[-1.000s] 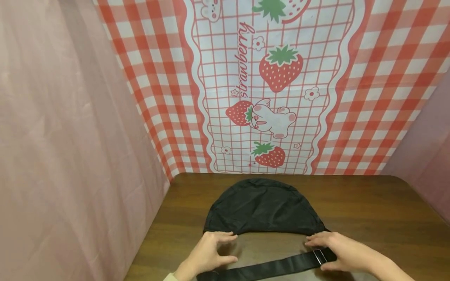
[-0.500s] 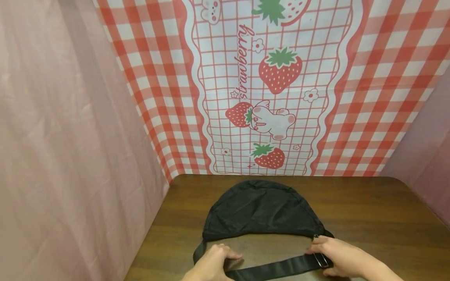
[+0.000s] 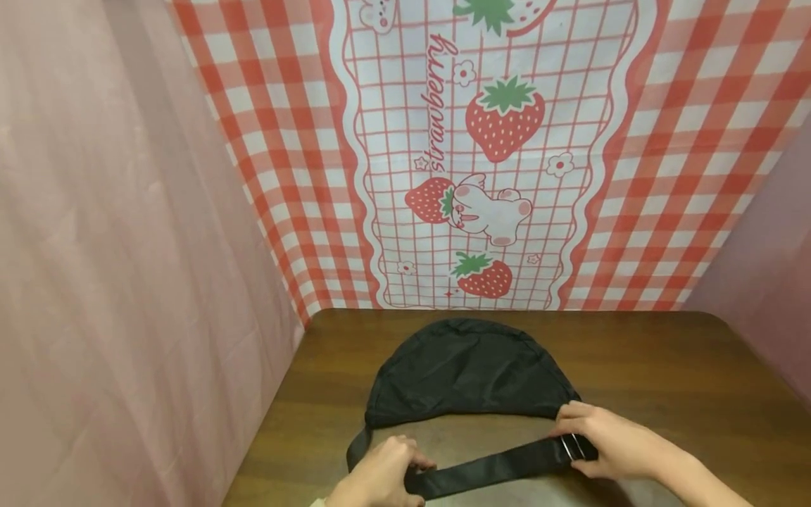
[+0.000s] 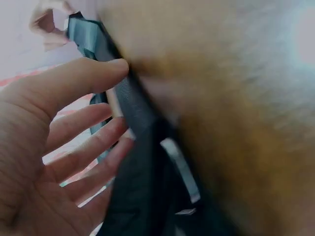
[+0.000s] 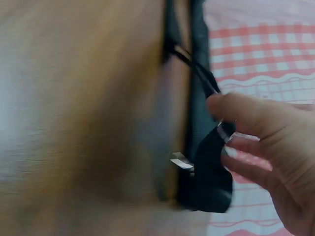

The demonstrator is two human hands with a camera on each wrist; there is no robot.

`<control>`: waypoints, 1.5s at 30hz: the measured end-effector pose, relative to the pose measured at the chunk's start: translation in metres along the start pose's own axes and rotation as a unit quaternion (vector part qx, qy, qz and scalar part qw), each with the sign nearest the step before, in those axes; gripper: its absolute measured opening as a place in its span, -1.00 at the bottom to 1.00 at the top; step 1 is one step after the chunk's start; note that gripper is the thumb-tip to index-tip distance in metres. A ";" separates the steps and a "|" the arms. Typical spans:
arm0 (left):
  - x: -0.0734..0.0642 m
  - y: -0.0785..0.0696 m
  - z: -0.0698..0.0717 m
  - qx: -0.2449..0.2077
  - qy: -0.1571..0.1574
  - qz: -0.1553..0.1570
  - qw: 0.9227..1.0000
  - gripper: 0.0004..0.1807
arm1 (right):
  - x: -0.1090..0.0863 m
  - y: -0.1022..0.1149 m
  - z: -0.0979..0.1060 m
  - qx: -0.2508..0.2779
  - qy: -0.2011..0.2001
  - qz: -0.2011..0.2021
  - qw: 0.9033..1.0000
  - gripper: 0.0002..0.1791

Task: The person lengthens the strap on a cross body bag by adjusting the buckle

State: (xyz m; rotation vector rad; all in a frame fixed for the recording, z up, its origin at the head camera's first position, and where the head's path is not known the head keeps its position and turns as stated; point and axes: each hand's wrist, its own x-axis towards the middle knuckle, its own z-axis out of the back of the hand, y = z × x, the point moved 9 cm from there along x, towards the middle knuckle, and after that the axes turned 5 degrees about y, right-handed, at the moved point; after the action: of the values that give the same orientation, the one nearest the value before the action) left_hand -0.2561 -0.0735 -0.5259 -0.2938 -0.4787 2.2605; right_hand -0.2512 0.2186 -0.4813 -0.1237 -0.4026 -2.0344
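A black half-moon bag (image 3: 472, 373) lies on the table with its curved side away from me. Its black strap (image 3: 494, 470) runs across in front, nearer to me. My left hand (image 3: 383, 473) pinches the strap toward its left part; in the left wrist view the thumb lies on one side of the strap (image 4: 130, 101) and the fingers on the other. My right hand (image 3: 605, 440) holds the strap's right part beside a metal slider buckle (image 3: 571, 446). The right wrist view shows the thumb and fingers about the strap at that buckle (image 5: 225, 132).
The brown wooden table (image 3: 684, 394) extends to the right of the bag. Behind it hangs a red-and-white checked cloth (image 3: 671, 176) with strawberry prints. A pink curtain (image 3: 127, 282) hangs along the left side.
My left hand has moved right and closed on the strap. My right hand has taken hold by the buckle, and the strap has shifted slightly away from me.
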 end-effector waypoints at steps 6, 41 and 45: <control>0.008 -0.014 0.036 0.023 -0.071 -0.015 0.997 -0.33 | 0.029 0.010 0.055 -0.027 -0.131 0.007 0.991 -0.40; 0.123 -0.107 0.113 -0.138 -0.257 -0.117 0.949 -0.62 | 0.052 -0.014 0.094 0.178 -0.214 -0.068 0.958 -0.42; 0.124 -0.105 0.116 -0.151 -0.254 -0.121 0.948 -0.57 | 0.054 -0.018 0.095 0.195 -0.225 -0.067 0.952 -0.42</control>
State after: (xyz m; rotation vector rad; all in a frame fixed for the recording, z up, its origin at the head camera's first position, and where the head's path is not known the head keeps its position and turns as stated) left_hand -0.3100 0.0552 -0.3839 0.2010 -1.0731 2.0024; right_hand -0.3010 0.2128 -0.3830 -0.3258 -1.1169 -2.0074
